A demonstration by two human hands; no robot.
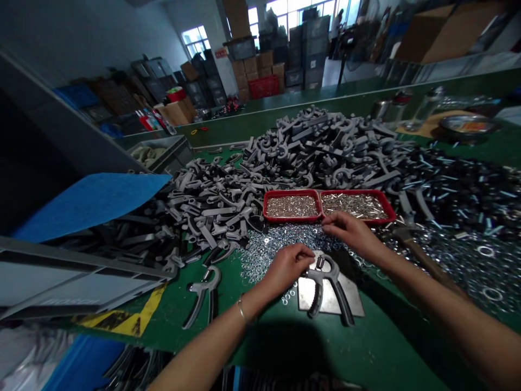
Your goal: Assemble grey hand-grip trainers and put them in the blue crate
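A grey and black spring hand grip (336, 290) lies on a metal plate (356, 298), its coil spring at the top and handles toward me. My left hand (288, 265) is at the grip's upper left end, with finger and thumb drawn together; anything between them is too small to make out. Over the loose washers, by the front edge of the right red tray (388, 214), is my right hand (352, 232). Its fingertips are pinched, and what they hold, if anything, is hidden. Another hand grip (204, 293) lies on the green table to the left.
A second red tray (292, 219) holds small metal pins. Washers (260, 258) spread around the plate. Grey handle parts (309, 146) are heaped behind. A hammer (423, 258) lies right, near my forearm. A grey crate (81, 282) and blue sheet (97, 201) stand left.
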